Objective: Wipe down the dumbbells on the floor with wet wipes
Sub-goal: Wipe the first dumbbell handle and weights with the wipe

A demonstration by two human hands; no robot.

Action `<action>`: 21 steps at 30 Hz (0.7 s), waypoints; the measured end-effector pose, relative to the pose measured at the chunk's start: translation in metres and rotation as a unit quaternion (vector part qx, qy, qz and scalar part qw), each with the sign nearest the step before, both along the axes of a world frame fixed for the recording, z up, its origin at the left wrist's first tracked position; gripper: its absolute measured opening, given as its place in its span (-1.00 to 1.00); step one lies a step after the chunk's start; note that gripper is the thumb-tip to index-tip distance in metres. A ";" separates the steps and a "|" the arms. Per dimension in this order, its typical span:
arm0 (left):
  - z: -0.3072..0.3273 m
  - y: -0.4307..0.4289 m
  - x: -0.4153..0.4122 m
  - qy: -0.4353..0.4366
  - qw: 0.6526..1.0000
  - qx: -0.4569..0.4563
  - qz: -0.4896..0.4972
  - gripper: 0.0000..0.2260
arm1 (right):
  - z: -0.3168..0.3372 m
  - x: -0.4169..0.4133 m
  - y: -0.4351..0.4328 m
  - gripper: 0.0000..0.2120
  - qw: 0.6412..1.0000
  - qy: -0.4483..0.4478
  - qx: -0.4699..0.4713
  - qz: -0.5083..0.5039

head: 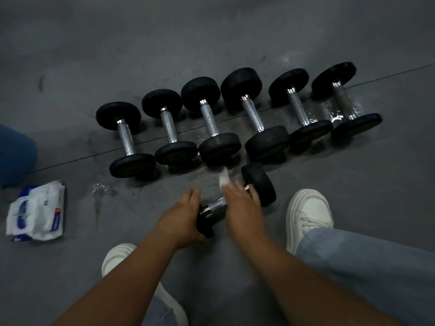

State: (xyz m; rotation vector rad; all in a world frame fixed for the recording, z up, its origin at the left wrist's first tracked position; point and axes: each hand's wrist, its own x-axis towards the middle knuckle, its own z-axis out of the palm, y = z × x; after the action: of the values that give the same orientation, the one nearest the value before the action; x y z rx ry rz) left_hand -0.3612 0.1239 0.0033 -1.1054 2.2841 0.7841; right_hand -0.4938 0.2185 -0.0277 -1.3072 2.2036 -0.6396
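Observation:
A black dumbbell (260, 184) with a chrome handle lies on the grey floor just in front of me, apart from the row. My left hand (181, 217) grips its near black end. My right hand (242, 203) lies over the handle and holds a white wet wipe (223, 178), whose end sticks out past the fingers. Several more black dumbbells (211, 123) lie side by side in a row behind it.
An open pack of wet wipes (35, 211) lies on the floor at the left. My white shoes (308, 212) stand either side of my arms. A blue-clad shape (16, 156) sits at the left edge. Wet streaks mark the floor (103, 189).

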 end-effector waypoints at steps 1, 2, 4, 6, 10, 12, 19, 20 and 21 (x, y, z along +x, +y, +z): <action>-0.001 -0.002 0.000 -0.005 1.000 0.002 -0.007 0.15 | -0.009 0.003 0.003 -0.44 0.992 0.112 -0.005 0.059; -0.001 -0.004 0.000 -0.010 1.000 0.004 -0.014 0.15 | -0.006 0.011 0.008 -0.44 0.985 0.121 0.014 0.122; -0.002 -0.009 -0.001 -0.014 1.000 0.008 -0.026 0.14 | -0.010 0.013 0.008 -0.49 0.959 0.175 -0.003 0.224; -0.002 -0.013 -0.001 -0.017 0.999 0.010 -0.043 0.16 | -0.006 0.000 0.000 -0.54 0.967 0.154 0.047 0.199; -0.001 -0.016 0.004 0.012 0.999 0.012 -0.043 0.19 | -0.011 -0.015 0.006 -0.53 0.962 0.174 0.097 0.188; -0.001 -0.011 0.011 0.041 0.999 0.026 0.011 0.21 | -0.010 -0.019 0.006 -0.56 0.946 0.168 0.105 0.257; -0.006 0.005 0.019 0.088 0.991 0.033 0.093 0.13 | 0.003 -0.010 -0.009 -0.65 0.956 0.130 0.059 0.256; -0.006 0.007 0.017 0.073 0.993 0.021 0.085 0.13 | 0.005 -0.014 -0.012 -0.72 0.964 0.113 0.071 0.229; -0.006 0.008 0.014 0.055 0.996 -0.001 0.074 0.14 | 0.006 -0.019 -0.013 -0.76 0.970 0.113 0.086 0.198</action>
State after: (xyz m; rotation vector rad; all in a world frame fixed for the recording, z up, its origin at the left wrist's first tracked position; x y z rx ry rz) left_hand -0.3472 0.1322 -0.0027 -1.2719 2.3121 0.9211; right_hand -0.5124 0.2052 -0.0217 -1.7283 2.0203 -0.1508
